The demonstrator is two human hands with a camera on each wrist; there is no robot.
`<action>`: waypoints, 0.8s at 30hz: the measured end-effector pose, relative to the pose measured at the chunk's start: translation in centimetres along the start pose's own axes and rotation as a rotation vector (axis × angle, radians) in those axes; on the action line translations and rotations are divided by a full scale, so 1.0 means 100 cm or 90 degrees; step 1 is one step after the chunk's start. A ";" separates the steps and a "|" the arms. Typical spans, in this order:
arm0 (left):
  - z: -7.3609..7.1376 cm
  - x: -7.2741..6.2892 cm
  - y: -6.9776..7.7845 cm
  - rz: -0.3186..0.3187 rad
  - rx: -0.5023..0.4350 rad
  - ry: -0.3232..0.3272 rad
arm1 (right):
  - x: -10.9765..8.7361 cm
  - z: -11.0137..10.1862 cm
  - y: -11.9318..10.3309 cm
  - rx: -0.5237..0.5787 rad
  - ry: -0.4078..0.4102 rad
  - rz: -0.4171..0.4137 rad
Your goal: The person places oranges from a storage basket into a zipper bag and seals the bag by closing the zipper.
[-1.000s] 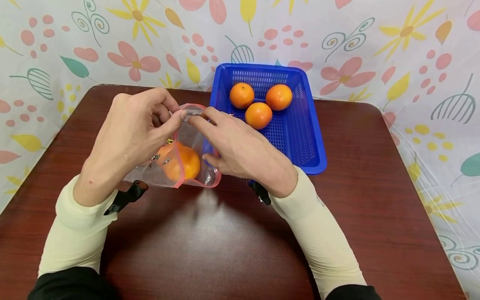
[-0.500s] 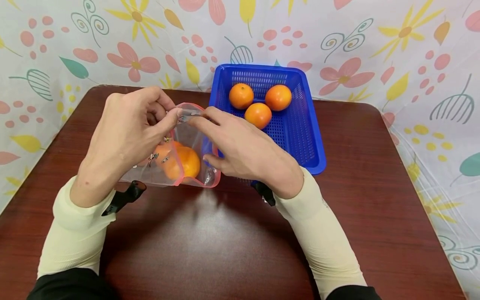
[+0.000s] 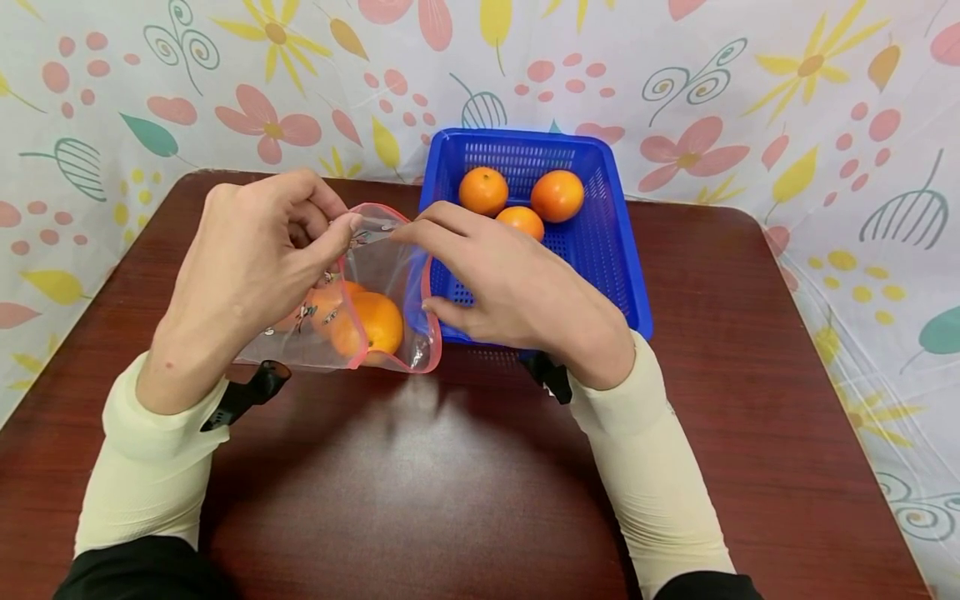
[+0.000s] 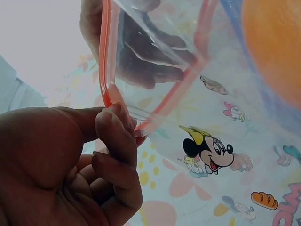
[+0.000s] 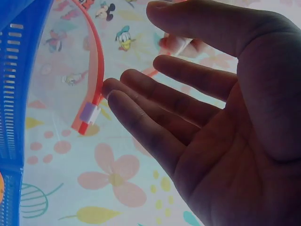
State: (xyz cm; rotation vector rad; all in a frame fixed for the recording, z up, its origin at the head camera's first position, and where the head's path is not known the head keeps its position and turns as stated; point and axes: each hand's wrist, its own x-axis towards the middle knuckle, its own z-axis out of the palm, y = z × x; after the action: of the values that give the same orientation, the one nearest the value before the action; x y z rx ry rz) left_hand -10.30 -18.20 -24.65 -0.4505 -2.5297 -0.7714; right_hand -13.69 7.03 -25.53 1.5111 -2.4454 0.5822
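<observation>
My left hand (image 3: 243, 267) pinches the pink-edged rim of a clear zip bag (image 3: 437, 337) between thumb and fingers. Cartoon prints mark the bag, and its mouth stands open toward the right. At least two oranges (image 3: 378, 323) lie inside, one partly behind the other. My right hand (image 3: 517, 287) is at the bag's mouth, fingers extended and apart, holding nothing. Its fingertips are close to the far rim; whether they touch it I cannot tell. A white slider (image 5: 89, 113) sits near the end of the pink zip in the right wrist view.
A blue perforated basket (image 3: 636, 275) stands behind and right of the bag. Three oranges (image 3: 557, 196) lie in it, the nearest partly covered by my right hand. Underneath is a dark wooden table (image 3: 420, 483), with a flower-patterned sheet (image 3: 690, 83) behind it.
My right hand has moved to the right and its thumb has come away from the bag's side. The left hand has shifted slightly left, still pinching the rim. The bag's mouth looks wider.
</observation>
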 end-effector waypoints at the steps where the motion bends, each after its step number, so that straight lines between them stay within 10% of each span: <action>1: 0.000 0.000 0.000 0.000 -0.001 0.000 | 0.000 -0.001 0.001 -0.001 0.004 -0.002; 24: 0.001 0.001 0.001 -0.007 0.002 -0.020 | -0.018 -0.030 0.032 0.012 0.057 0.082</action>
State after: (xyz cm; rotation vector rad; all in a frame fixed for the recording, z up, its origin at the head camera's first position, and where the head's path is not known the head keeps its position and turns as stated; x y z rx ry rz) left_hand -10.35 -18.05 -24.63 -0.4511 -2.5645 -0.7698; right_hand -15.80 11.03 -24.23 1.3116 -2.4889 0.6835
